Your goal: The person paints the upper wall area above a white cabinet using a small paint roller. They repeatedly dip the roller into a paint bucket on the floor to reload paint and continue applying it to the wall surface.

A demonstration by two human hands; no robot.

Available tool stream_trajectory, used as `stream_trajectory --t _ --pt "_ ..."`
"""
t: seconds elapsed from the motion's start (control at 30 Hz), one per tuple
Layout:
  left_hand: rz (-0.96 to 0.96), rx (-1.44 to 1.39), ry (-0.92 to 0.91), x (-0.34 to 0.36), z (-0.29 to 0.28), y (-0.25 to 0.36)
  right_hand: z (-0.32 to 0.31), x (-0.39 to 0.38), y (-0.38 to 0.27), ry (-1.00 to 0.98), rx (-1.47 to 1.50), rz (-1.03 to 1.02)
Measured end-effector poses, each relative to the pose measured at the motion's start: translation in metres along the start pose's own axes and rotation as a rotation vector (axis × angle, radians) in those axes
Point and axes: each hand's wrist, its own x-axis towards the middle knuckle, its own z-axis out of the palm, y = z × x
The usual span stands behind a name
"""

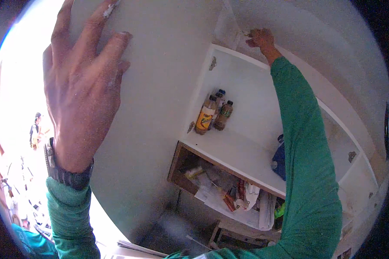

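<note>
My left hand (pixel 83 86) is raised in front of a large pale panel or wall (pixel 155 77), its fingers spread. Whitish smears mark one fingertip, and a dark watch (pixel 69 172) circles the wrist. Farther off, my right arm stretches up past the white cabinet (pixel 246 82). At its end my right hand (pixel 262 39) is up at the corner above the cabinet's top edge, with its fingers curled in. A small light bit shows by its fingertips, too small to name. Both arms wear green sleeves.
Several bottles (pixel 206 115) stand inside the cabinet, and a blue item (pixel 279 159) is partly behind my right arm. Below, an open compartment (pixel 179 166) holds papers, plastic and rolls. A person (pixel 34 130) stands in the bright area at far left.
</note>
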Motion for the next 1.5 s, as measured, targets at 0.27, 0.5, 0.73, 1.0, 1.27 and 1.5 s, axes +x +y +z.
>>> stream_trajectory --t 0.27,0.5,0.73,1.0,1.27,1.5 --pt "-0.001 -0.022 -0.008 -0.002 0.004 -0.002 -0.044 -0.014 -0.066 0.161 0.358 0.121" --pt "0.028 -0.015 0.029 -0.003 0.006 -0.005 -0.127 -0.047 -0.111 0.179 0.544 0.249" --pt "0.035 -0.023 0.037 -0.002 0.012 0.001 -0.204 -0.087 -0.167 0.272 0.986 0.481" --pt "0.034 0.024 0.038 -0.004 0.012 -0.001 -0.296 -0.109 -0.233 0.298 0.968 0.587" --pt "0.065 0.011 0.081 -0.006 0.013 -0.004 -0.313 -0.126 -0.238 0.358 1.037 0.423" --pt "0.040 0.030 0.042 -0.003 0.013 -0.002 -0.262 -0.090 -0.213 0.285 0.967 0.635"
